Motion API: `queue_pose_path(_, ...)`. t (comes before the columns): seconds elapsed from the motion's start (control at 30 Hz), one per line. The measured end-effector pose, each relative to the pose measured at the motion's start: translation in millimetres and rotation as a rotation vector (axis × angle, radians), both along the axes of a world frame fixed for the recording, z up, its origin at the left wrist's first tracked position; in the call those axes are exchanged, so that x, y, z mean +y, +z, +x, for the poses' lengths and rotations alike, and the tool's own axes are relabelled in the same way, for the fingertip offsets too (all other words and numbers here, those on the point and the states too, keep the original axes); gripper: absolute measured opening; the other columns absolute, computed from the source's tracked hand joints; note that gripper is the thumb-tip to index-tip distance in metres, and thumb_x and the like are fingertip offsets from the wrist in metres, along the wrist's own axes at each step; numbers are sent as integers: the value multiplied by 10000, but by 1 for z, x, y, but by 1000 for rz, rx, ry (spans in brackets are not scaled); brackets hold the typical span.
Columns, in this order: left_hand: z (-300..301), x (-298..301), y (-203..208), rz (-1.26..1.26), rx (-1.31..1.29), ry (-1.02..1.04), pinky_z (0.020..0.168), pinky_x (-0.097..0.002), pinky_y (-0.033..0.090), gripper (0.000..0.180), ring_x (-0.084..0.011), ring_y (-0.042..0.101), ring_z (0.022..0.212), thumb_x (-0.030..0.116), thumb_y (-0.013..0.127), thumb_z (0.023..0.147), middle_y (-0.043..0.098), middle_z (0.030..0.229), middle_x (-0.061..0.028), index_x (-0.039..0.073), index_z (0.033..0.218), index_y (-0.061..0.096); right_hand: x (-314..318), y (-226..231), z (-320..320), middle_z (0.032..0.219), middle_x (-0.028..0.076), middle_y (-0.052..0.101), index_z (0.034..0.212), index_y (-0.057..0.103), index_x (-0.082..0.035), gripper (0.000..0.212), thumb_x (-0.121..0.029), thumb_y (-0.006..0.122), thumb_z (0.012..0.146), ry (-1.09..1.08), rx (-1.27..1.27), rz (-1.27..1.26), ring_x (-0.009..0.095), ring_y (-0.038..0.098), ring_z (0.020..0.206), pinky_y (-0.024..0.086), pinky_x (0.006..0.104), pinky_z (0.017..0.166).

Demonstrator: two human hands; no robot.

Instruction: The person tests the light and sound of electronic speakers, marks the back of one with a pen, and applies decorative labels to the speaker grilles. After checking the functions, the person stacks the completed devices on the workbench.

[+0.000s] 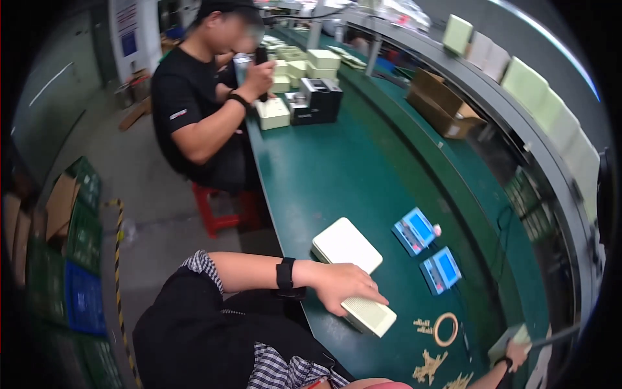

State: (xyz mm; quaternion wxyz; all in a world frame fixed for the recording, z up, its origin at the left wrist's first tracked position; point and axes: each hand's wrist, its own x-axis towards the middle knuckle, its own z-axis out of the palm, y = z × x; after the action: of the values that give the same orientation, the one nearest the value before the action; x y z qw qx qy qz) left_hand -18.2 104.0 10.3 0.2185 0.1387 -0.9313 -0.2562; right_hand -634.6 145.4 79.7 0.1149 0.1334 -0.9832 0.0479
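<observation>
The room is a workshop, and along it runs a long green counter (311, 168) with a raised shelf (447, 55) beyond its far edge. Farther along the near edge, 1 co-worker (207, 107) sits on a red stool (206, 211) and holds a dark tool (262, 65) above a cream case (274, 115). Close to the wearer, the left hand (348, 286) has its fingers bent around a cream perforated box (370, 316), grasping it from above near the near edge. Just beside lies a white box (346, 241), also close to this edge. The right hand (516, 355) touches a pale box (499, 343) toward the far edge; whether its fingers are clenched, I cannot tell. Between the hands are a tan ring (437, 334) and small beige pieces (429, 367). Nearer the far edge stand 2 blue devices (414, 231).
</observation>
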Motion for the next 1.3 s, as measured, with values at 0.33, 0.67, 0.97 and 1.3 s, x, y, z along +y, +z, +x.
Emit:
queue_pose_path(0.33,0,1,4,80,19,-30,868,-394,496,856,-307,595,1005,162,688,614,610,1147,-109,99,1434,453,-24,-51,-86,1513,115,412,1494,364,-324,858,-747,560,775,160,-20,164,385,394,1366,259,632,1102)
queue_pose_path(0.67,-6,-10,17,77,-50,-72,831,-375,525,812,-303,630,967,195,710,607,639,1153,-111,86,1388,515,15,-100,-110,1439,188,462,1389,475,-33,683,-321,742,830,830,422,-359,369,386,1357,300,440,1140)
queue_pose_path(0.97,-18,-9,28,24,-33,-26,800,-382,527,768,-327,653,887,201,744,588,675,1070,-148,66,1325,573,74,-108,234,1295,209,572,1278,557,-14,519,-174,714,810,1095,-82,-45,362,516,1246,426,428,1052)
queue_pose_path(1.3,-17,-3,22,-6,8,-25,774,-393,524,763,-345,640,839,222,761,572,678,1021,-165,74,1301,594,49,124,115,1076,160,644,1120,639,-12,374,-202,739,814,865,760,-854,308,623,872,509,357,805)
